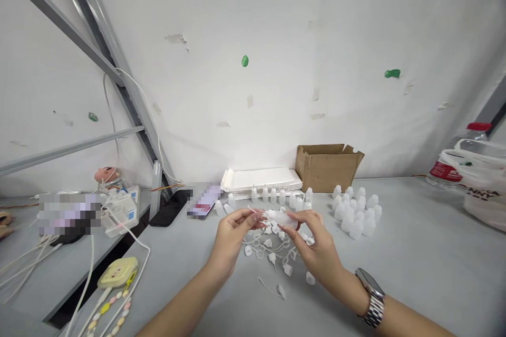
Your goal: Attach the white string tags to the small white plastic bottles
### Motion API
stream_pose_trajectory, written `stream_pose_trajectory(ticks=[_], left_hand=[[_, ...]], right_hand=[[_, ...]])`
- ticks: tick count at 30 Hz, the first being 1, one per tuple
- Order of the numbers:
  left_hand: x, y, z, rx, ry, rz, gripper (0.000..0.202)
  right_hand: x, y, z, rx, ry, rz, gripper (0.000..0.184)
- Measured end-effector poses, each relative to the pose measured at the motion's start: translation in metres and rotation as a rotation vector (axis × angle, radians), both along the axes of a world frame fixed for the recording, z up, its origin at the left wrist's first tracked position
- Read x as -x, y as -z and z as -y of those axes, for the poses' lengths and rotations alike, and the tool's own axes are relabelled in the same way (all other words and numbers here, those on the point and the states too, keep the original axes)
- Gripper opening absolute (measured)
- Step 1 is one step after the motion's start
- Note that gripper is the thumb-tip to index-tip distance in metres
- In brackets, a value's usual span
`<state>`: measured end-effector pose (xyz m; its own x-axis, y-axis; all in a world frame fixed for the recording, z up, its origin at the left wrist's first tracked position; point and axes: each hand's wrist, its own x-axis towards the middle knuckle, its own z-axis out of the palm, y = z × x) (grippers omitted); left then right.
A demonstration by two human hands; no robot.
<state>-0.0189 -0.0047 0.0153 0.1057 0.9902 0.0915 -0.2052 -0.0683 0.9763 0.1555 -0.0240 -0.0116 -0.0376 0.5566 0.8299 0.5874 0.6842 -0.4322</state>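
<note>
Toward the left edge of the grey surface (415,253), a yellow-green power strip (117,272) with a beaded cord is seen, and behind it a white charger box (122,209) amid cables. A dark phone (168,212) is laid further right, near the wall.

Above the middle of the surface, the left hand (233,231) is raised, its fingertips pinched narrowly on a thin white part that is too small to be identified. Just beside it, a small translucent dropper bottle (281,217) is held on its side between the thumb and fingers of the right hand (316,247); a metal watch (371,295) is worn on that wrist. The two hands are brought close together, almost touching.

Below the hands, loose white caps and rings (272,253) are scattered on the surface. Behind them, a row of bottles (272,196) is lined up in front of a white tray (261,179). A cardboard box (327,166) is set against the wall, and a cluster of white bottles (356,211) is gathered just right of the hands. At the right edge, a plastic bag (480,181) and a red-capped water bottle (454,160) are seen.
</note>
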Motion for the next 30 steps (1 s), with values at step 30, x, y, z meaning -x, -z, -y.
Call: stream_pose_trajectory(ticks=[30], left_hand=[[-0.0003, 0.0036, -0.0041, 0.266, 0.072, 0.328, 0.019]], right_hand=[[0.0043, 0.0012, 0.0055, -0.060, -0.045, 0.122, 0.015]])
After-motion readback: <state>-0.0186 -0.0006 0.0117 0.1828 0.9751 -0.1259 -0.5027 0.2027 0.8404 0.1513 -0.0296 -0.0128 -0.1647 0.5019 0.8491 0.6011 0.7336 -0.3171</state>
